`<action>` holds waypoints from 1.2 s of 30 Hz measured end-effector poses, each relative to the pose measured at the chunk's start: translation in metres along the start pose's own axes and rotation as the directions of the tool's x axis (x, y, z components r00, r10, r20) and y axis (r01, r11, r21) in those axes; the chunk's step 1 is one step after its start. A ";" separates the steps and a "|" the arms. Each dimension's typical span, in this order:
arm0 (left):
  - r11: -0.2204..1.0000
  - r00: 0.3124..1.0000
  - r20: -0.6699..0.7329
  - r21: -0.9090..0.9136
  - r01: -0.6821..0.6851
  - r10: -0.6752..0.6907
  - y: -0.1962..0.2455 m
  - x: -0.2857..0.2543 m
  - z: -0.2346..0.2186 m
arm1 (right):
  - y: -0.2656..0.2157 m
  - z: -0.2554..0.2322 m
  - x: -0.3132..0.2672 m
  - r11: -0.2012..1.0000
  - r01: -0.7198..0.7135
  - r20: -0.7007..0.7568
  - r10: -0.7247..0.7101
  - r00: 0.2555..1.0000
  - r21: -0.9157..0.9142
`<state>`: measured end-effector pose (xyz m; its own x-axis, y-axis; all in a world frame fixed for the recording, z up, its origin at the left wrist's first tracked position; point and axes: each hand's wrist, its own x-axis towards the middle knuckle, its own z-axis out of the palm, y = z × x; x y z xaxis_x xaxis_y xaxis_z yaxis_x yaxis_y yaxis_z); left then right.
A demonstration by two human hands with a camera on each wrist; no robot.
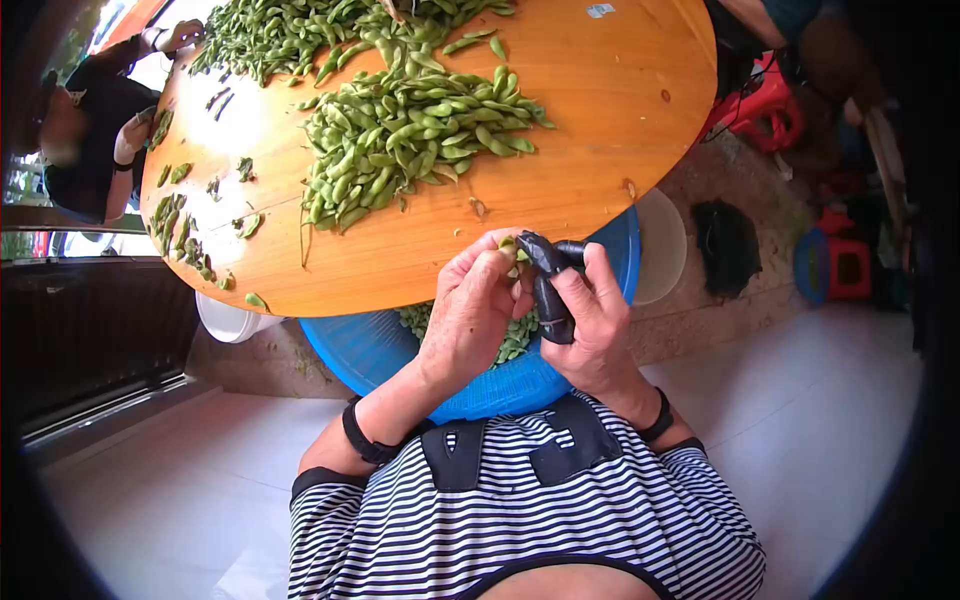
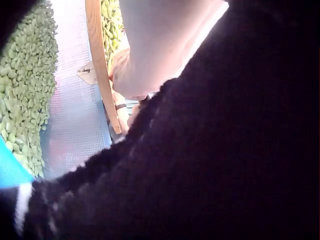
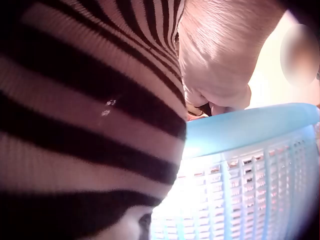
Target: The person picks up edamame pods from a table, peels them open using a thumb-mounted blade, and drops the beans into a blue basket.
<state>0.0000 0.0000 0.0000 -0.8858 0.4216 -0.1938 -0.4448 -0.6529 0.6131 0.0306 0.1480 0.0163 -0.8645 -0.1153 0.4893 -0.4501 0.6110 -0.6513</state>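
In the head view, my left hand (image 1: 465, 310) pinches a green edamame pod (image 1: 510, 245) between thumb and fingers. My right hand (image 1: 600, 325) wears black covers (image 1: 555, 310) on several fingers, and its covered fingertips pinch the pod's other side. Both hands meet over the near edge of the wooden table. Below them, a blue basket (image 1: 345, 350) holds shelled green beans (image 1: 515, 343), partly hidden by the hands. The left wrist view shows many of these beans (image 2: 22, 75) beside the basket's mesh wall. In the right wrist view, the right hand (image 3: 220, 55) is above the basket rim (image 3: 250, 125).
A large heap of pods (image 1: 410, 140) lies on the table (image 1: 600, 110), with another pile (image 1: 270, 35) farther back. Scattered pods and scraps (image 1: 180, 235) lie at the left. A person (image 1: 90, 140) sits there. White buckets (image 1: 228, 318), red stools (image 1: 770, 110) and a black bag (image 1: 726, 247) stand around.
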 end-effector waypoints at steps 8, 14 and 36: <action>0.988 0.979 -0.138 -0.013 0.152 -0.152 0.002 0.002 0.010 | 0.009 -0.007 0.003 0.987 -0.068 -0.026 0.072 0.997 0.147; 0.511 0.891 0.310 0.853 -0.106 -0.332 0.047 0.005 0.021 | 0.050 -0.086 -0.004 0.939 -0.285 -0.149 0.259 0.954 -0.192; 0.391 0.999 -0.031 0.920 0.014 0.038 0.054 0.033 0.020 | 0.028 -0.027 0.017 0.498 -0.615 0.384 0.493 0.781 0.611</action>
<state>-0.0506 -0.0083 0.0421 -0.9056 0.3768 -0.1946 -0.0652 0.3296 0.9419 0.0090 0.1838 0.0221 -0.9827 -0.0901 -0.1620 0.1710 -0.1027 -0.9799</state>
